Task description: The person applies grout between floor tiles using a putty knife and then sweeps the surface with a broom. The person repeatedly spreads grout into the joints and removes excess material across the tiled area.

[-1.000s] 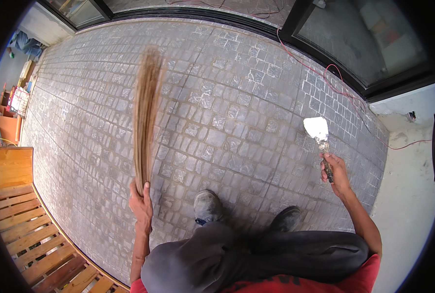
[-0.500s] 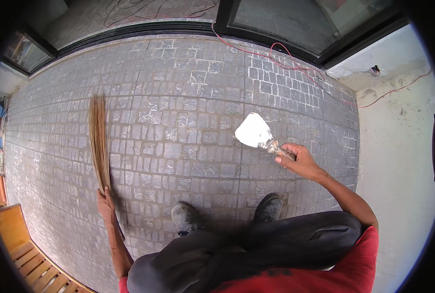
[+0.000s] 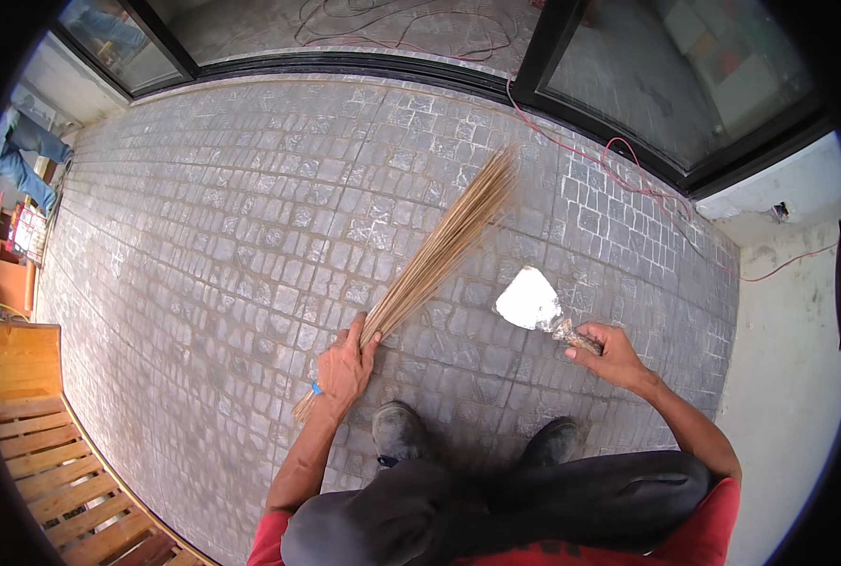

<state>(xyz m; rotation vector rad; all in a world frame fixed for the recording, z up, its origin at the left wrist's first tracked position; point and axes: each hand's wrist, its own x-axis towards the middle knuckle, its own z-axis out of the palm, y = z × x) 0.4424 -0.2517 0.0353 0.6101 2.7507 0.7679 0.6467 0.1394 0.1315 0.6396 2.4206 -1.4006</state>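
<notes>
My left hand is closed round a bundle broom of long thin tan sticks, which slants up to the right over the grey cobble-patterned paving. A blue band circles my left wrist. My right hand grips the worn, stained handle of a scraper with a wide, bright blade pointing up and left. The blade is just right of the broom, apart from it. Below both hands are my dark shoes and bent legs.
A black-framed glass door borders the paving at the top, with red cables along it. A pale wall stands right. On the left are a slatted wooden bench, boxes and clutter, and another person's blue-trousered legs.
The broom has swung from upright on the left to a rightward slant, my left hand moving right with it. The scraper has moved leftward and down over the last second, its blade tilting left.
</notes>
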